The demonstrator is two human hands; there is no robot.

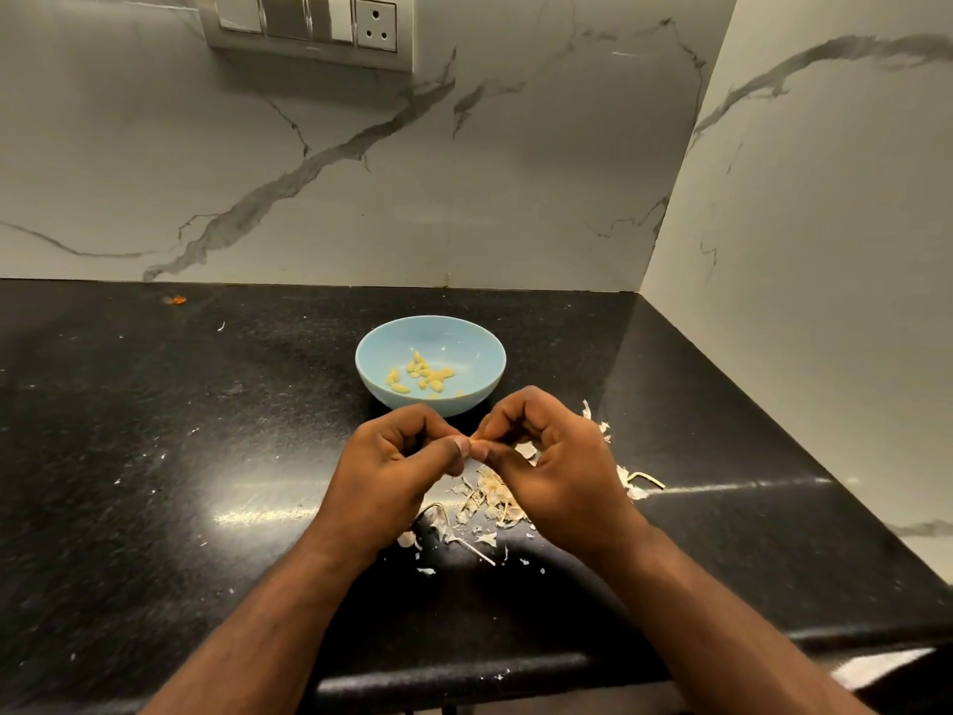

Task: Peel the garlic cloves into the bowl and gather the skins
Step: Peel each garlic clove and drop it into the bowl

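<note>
A light blue bowl (479,348) stands on the black counter and holds several peeled yellow garlic cloves (424,376). Just in front of it, my left hand (397,467) and my right hand (552,456) meet thumb to thumb, fingers curled, pinching a small garlic clove (472,442) between them; the clove is almost fully hidden by the fingertips. Under and around my hands lies a loose pile of papery garlic skins (490,495), with more skins (626,479) to the right of my right hand.
The black granite counter (206,456) ends in a rounded front edge close to me. Marble walls close off the back and the right side. A small orange scrap (178,300) lies at the far left by the wall. A switch panel (309,23) hangs above.
</note>
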